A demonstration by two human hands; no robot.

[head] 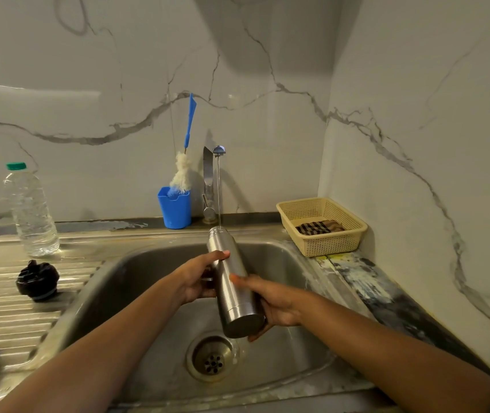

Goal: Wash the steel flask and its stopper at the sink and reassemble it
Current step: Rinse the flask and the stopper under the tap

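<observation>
Steel flask [232, 281] held over the sink basin [136, 278], tilted, with its open mouth up and away from the person and its flat base low and near. The left hand [200, 278] grips the middle of the body from the left, fingers curled behind it and thumb lying across the front. The right hand [273, 302] wraps the lower end from the right, thumb on the front wall and fingers curled under the base. A thin water stream [218, 192] falls from the tap [209, 180] onto the flask's shoulder just beside the mouth. The drain [212, 357] lies directly below the base. The flask's wall is plain brushed steel.

The black stopper [37, 280] stands apart from the flask on the ribbed drainboard [5, 311], well left of both hands. Behind it stands a clear plastic bottle [30, 213] with a green cap. A bottle brush [182, 171] with a blue handle stands in a blue cup [175, 210] just left of the tap. A yellow basket [336, 242] at right holds a checked cloth [319, 227].
</observation>
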